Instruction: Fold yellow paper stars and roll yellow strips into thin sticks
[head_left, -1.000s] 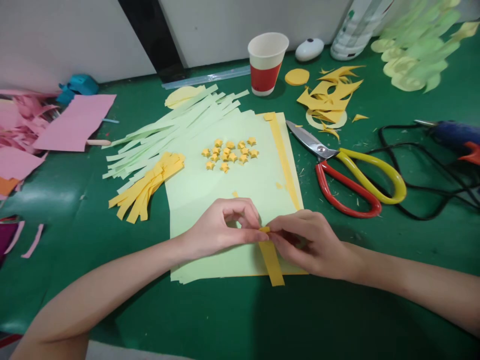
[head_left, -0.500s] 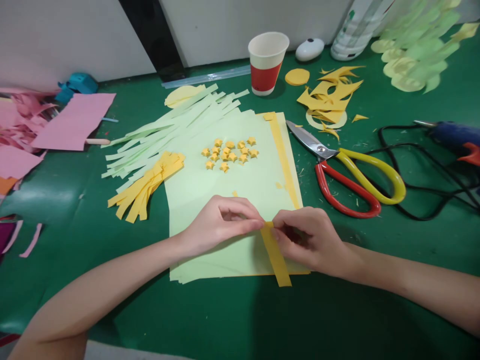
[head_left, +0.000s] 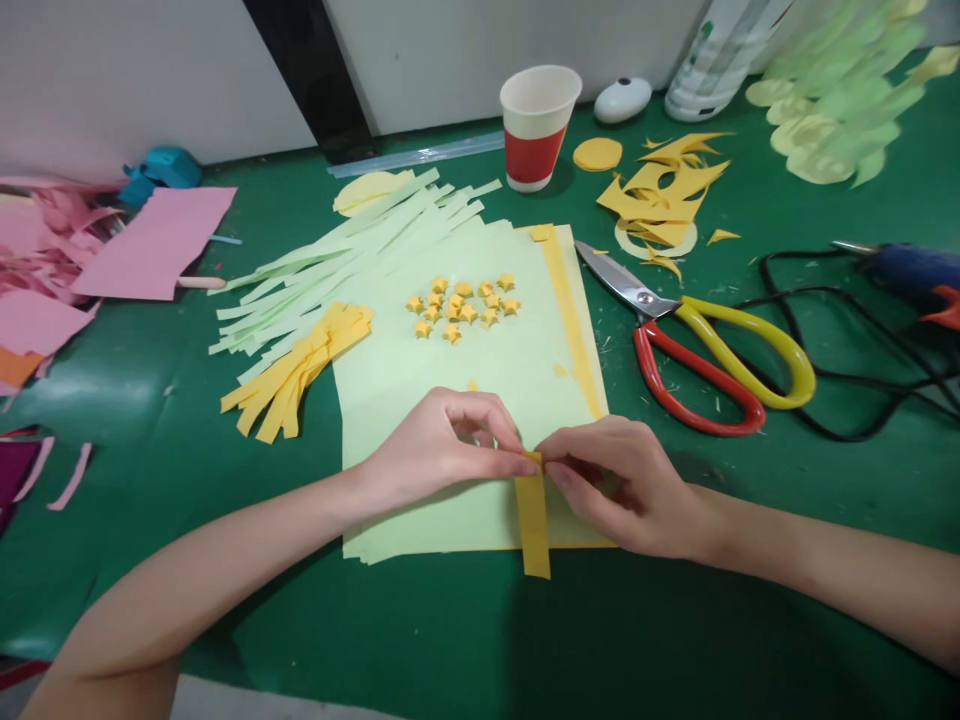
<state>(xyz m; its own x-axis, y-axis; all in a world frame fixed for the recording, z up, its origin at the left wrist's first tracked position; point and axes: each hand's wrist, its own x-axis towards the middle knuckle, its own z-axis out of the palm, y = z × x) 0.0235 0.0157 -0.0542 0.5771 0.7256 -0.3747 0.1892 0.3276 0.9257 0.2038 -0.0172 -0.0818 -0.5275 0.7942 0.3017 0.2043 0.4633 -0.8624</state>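
Note:
A yellow paper strip [head_left: 534, 530] hangs down from between my hands, its loose end reaching past the near edge of the pale green paper sheets [head_left: 420, 420]. My left hand [head_left: 457, 440] pinches the strip's top end between thumb and fingertips. Close against the same end, my right hand [head_left: 622, 485] has thumb and forefinger pressed together at the strip's right edge. Whether the top is folded is too small to tell. Several small yellow paper stars [head_left: 461, 305] lie on the sheets beyond my hands.
Left of the sheets lie yellow strips [head_left: 300, 370] and light green strips [head_left: 360, 240]. Scissors [head_left: 652, 310] rest on the right, near a glue gun [head_left: 907, 270] with a black cord. A paper cup [head_left: 536, 140] stands at the back. Pink paper [head_left: 154, 245] is at far left.
The strip's hanging end has swung left and now points almost straight down. My left fingers have shifted slightly right along its top, while my right fingertips have eased a little off it.

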